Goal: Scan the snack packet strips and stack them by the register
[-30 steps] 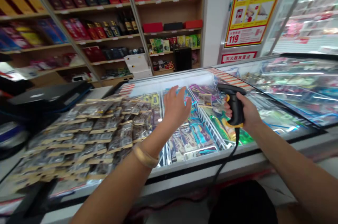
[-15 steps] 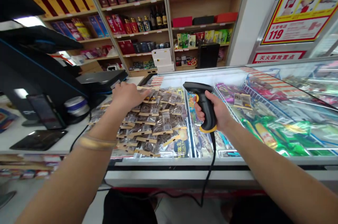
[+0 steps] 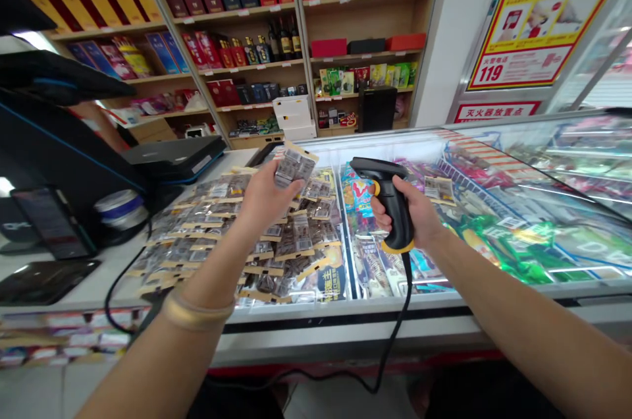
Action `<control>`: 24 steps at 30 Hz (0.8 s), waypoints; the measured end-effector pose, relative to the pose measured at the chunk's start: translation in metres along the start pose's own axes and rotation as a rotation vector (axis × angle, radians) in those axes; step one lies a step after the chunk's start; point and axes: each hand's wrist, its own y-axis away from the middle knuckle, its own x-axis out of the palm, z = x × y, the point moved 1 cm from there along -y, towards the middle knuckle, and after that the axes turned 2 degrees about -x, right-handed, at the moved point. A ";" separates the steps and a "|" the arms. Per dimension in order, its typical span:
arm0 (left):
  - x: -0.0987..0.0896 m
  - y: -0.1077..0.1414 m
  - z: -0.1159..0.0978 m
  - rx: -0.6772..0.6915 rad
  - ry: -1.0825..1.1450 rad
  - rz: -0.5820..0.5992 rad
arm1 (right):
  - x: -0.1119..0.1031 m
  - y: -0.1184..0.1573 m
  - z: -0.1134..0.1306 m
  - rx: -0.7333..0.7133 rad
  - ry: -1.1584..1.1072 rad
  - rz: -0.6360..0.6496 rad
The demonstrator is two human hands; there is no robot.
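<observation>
Between its thumb and fingers, my left hand (image 3: pixel 269 198) pinches a small clear packet (image 3: pixel 296 165) with tan edges, raised above the pile. Many similar packets (image 3: pixel 202 224) lie heaped below it on the freezer's glass and the counter at the left. My right hand (image 3: pixel 407 211) is wrapped round the handle of a black and yellow barcode scanner (image 3: pixel 392 208), whose head points left toward the packet. A black cable (image 3: pixel 402 313) hangs down from the scanner. One more packet (image 3: pixel 439 189) rests alone on the glass, to the right of the scanner.
Frozen goods in colourful bags (image 3: pixel 518 241) show through the freezer glass. At the left stand a dark checkout machine (image 3: pixel 64 136), a phone (image 3: pixel 52 221) and a roll of tape (image 3: pixel 121 208). Shelves (image 3: pixel 365 0) with boxes and bottles line the back.
My left hand has moved right from the pile's far edge and now holds up a packet. The view has shifted, showing more of the heap at the left. The scanner stays in my right hand.
</observation>
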 end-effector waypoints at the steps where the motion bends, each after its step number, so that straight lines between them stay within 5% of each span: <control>1: 0.013 0.004 -0.007 0.009 0.125 0.032 | -0.004 0.002 0.006 -0.015 0.018 -0.007; 5: 0.075 0.018 -0.032 -0.041 0.424 0.121 | -0.027 0.012 0.025 -0.051 0.075 -0.055; 9: 0.115 0.031 -0.042 -0.032 0.304 0.192 | -0.051 0.020 0.027 -0.025 0.077 -0.085; 14: 0.125 0.037 -0.034 0.058 0.081 0.184 | -0.055 0.021 0.021 0.058 0.111 -0.070; 24: 0.125 0.037 -0.034 0.095 0.024 0.173 | -0.052 0.020 0.019 0.115 0.116 -0.051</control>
